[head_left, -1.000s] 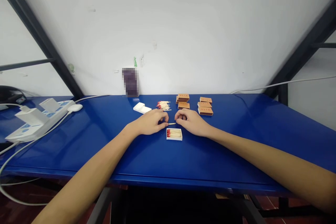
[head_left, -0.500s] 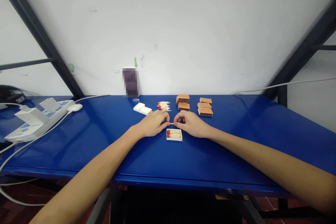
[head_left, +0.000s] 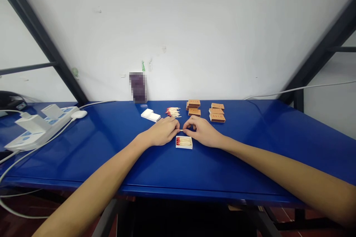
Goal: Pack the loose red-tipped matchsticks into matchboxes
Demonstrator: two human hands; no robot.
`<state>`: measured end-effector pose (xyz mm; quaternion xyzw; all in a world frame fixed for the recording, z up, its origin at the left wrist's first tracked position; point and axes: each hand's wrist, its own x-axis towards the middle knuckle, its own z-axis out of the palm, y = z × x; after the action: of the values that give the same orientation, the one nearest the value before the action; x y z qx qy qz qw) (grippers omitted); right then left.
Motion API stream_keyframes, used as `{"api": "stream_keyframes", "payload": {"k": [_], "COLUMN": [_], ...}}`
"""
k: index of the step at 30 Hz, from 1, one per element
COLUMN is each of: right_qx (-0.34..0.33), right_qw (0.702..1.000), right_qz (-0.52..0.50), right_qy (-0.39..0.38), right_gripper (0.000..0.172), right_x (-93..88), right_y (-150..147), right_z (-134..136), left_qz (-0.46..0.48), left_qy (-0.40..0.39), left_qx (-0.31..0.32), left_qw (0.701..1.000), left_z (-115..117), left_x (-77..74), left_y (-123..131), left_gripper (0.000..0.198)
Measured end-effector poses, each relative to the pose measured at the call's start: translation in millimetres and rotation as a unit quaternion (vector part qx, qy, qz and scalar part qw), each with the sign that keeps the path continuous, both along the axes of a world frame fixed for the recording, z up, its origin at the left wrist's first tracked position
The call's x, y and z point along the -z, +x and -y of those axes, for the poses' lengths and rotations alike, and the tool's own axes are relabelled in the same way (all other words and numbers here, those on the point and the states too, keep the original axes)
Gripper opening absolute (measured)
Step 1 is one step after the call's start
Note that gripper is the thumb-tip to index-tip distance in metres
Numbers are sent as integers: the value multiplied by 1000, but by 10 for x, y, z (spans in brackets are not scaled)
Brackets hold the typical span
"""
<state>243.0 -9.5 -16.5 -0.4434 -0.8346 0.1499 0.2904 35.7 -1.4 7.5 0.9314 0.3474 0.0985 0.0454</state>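
Note:
Between my two hands a matchstick (head_left: 181, 130) is pinched, one end at each set of fingertips; its ends are hidden. My left hand (head_left: 164, 131) is closed on its left end, and my right hand (head_left: 203, 131) grips the right end with thumb and finger. Just below them lies a white matchbox tray (head_left: 184, 147), holding several matches (head_left: 183, 141) with red heads to the left. Beyond my left hand is a loose pile of matches (head_left: 173, 112) on the blue table (head_left: 172, 170). White matchbox trays (head_left: 150, 114) lie left of that pile.
Orange-brown matchboxes stand in a nearer-centre group (head_left: 194, 112) and a right-hand group (head_left: 217, 117). A white power strip (head_left: 59, 122) with chargers and cables occupies the left side. A dark blurred rectangular object (head_left: 138, 87) leans against the white wall (head_left: 200, 37).
Both hands stay almost in place, still holding the matchstick between them. The view shifts very slightly; the trays and matchboxes look unmoved.

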Motion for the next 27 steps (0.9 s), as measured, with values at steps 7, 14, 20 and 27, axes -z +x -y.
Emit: {"api": "stream_keyframes", "payload": {"k": [7,14,20,27], "right_qx": [-21,-85,-195,-197], "right_qw": [999,991,978,980], "right_qz": [-31,-103,-67,-18], "right_qy": [-11,-32,-25,8], "right_gripper": [8,8,14,7], "right_x": [-59,-103,-118,-118], "right_y": [-6,29,71,48], "right_z": [64,145,213,237], "left_qz": [26,81,60,54], "left_qy": [-20,-77,-179,-152], "left_qx": [21,60,111,98], "left_qw": [999,992,976,982], "left_z": [14,111,136,109], "left_x": [-28,-200,-258,-262], "left_y": [-11,-18,-61,-93], "left_gripper": [18,16,12,8]}}
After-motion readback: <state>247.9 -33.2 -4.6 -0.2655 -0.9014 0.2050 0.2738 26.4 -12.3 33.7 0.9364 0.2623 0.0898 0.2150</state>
